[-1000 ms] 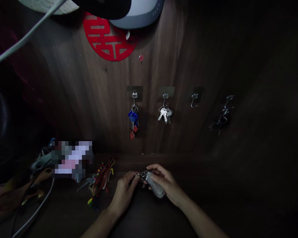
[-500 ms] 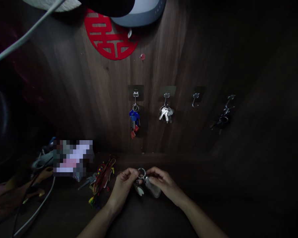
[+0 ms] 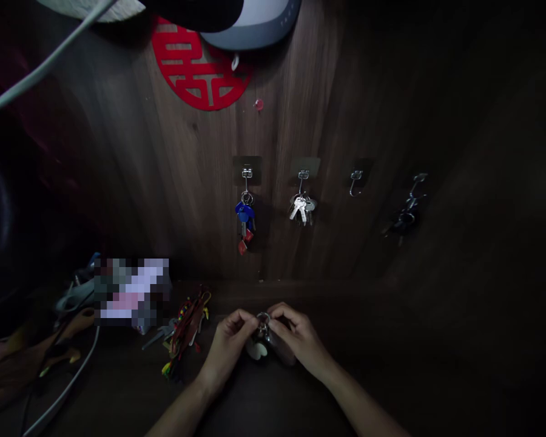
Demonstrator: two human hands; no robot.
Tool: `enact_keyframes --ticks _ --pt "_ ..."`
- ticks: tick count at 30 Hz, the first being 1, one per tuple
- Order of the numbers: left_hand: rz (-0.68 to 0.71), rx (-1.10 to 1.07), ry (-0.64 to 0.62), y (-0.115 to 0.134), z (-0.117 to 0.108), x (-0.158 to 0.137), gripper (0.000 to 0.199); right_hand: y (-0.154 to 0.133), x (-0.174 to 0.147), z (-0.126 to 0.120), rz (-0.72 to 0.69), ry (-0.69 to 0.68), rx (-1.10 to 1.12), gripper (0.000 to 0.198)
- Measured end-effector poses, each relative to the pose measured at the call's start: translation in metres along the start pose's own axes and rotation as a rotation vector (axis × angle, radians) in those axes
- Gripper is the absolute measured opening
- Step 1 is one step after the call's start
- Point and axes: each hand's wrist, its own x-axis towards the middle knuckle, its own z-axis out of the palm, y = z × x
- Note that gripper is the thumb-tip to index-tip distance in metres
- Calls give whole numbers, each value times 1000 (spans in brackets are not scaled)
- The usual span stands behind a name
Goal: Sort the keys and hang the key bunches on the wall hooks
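Note:
Between my two hands, low in the middle of the head view, is a metal key ring (image 3: 264,316). My left hand (image 3: 233,332) pinches its left side between thumb and fingertips. On the other side my right hand (image 3: 295,331) pinches the ring with thumb and forefinger. A pale, rounded tag or key head (image 3: 256,350) dangles from it below my left fingers. A greyish flat fob (image 3: 281,350) hangs partly behind my right hand. Beside my left wrist lies a bundle of keys with colourful cords (image 3: 188,331).
On the wooden panel, metal hooks hold blue-headed keys (image 3: 244,212), silver keys (image 3: 301,209) and a dark bunch (image 3: 406,218); one hook (image 3: 355,183) is bare. A red round cut-out (image 3: 204,79), caps (image 3: 259,30) and a white cable (image 3: 50,64) are around.
My right fingers have shifted from the fob up to the ring, closer to my left fingers. The pale tag has turned to show a broader side. The view has moved slightly.

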Motion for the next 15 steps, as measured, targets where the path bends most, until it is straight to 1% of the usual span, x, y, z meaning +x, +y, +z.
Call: enact_keyframes --ticks 3,5,7,8,11,15 --pt "103 156 -15 -2 0 0 22 -1 0 -2 -18 61 -19 18" --pt "161 245 20 -2 -1 0 19 -4 -1 -4 -56 81 -48 17" --pt "195 303 68 -3 -2 -1 22 -6 -2 -4 -102 76 -99 15" --pt "204 327 77 -3 -2 -2 22 -7 -2 -4 -125 71 -126 14" --pt "208 391 48 -4 -1 -4 20 -5 -3 0 -173 67 -185 12" --pt "171 403 14 -3 1 -5 20 -1 -3 3 -180 82 -205 13"
